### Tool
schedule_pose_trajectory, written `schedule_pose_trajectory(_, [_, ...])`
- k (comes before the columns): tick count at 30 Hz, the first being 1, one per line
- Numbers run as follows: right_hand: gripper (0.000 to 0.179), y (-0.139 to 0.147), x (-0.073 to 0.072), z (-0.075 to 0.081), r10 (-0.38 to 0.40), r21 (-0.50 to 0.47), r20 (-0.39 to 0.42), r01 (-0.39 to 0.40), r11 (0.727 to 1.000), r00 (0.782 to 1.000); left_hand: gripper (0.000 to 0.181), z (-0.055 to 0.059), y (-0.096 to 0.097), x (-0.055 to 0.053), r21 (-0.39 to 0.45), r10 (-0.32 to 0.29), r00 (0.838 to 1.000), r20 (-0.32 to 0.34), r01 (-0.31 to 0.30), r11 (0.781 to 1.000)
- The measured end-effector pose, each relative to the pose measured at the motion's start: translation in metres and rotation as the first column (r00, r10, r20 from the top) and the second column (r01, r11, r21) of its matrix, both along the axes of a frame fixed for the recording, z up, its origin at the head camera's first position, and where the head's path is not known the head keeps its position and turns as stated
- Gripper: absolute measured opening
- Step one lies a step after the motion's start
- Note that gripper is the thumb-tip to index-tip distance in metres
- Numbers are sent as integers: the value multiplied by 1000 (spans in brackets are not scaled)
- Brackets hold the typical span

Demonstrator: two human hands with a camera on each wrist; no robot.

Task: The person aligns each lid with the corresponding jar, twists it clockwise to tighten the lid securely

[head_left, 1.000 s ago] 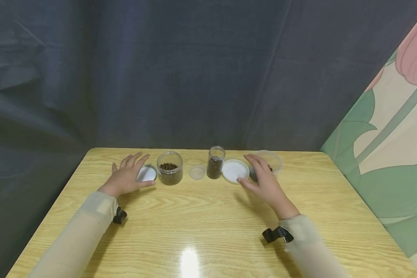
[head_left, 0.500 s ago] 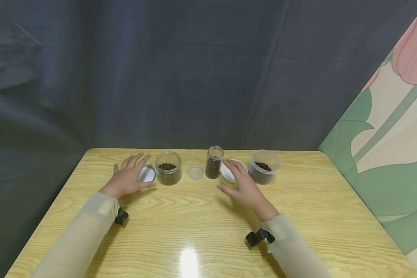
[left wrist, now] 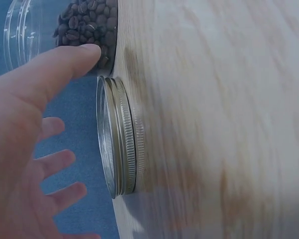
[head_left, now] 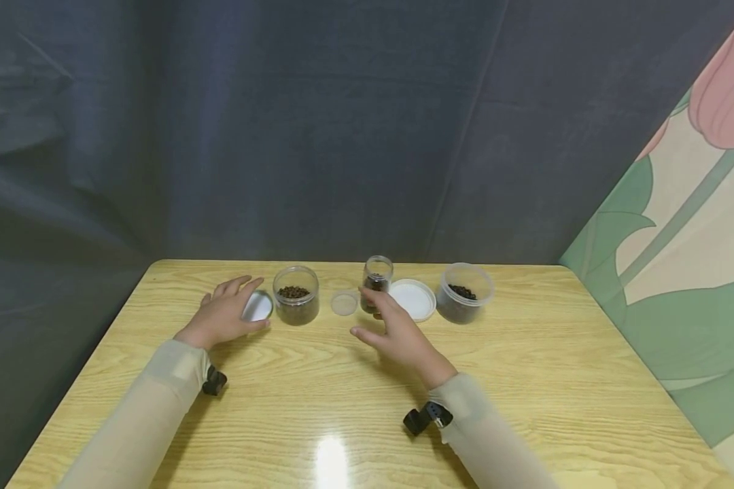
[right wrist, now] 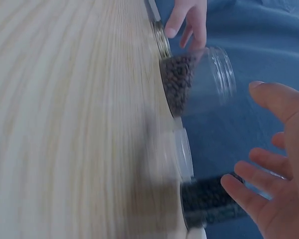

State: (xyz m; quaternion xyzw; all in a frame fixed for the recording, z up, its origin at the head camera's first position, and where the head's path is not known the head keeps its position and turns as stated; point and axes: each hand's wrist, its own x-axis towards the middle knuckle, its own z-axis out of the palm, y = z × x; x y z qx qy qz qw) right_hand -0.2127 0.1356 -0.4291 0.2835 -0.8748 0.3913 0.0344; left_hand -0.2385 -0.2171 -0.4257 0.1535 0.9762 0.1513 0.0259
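Over the wooden table [head_left: 526, 353], the left hand [head_left: 223, 318] and right hand [head_left: 402, 337] are hovering, both spread. Near its far edge, the slim jar [head_left: 378, 274] is standing by the right, the metal lid [left wrist: 122, 139] lying by the left. Seemingly they're reaching; gripping would be calling for curled fingers.

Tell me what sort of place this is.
Probably an indoor recording setup, perhaps a makeshift one: a wood-grain table stands before a creased dark-blue cloth backdrop, and a wrist-worn black camera is visible.
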Motion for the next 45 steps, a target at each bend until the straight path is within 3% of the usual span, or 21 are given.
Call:
schedule_pose_trajectory(14, [77,-33,-7,-4,49,6,93,-50,999,994,87,0,-2,-1,3,-9,1000,-21,9,1000])
schedule_pose_trajectory(37, [86,-72,-32,-19,-54,-18,181,58,998,982,77,-6,-1,-4,22,8,1000,-7,-8,1000])
schedule_pose_trajectory(45, [88,-81,-41,-23,-72,6,177,72,997,982,76,-7,1,-8,13,24,1000,12,-24,1000])
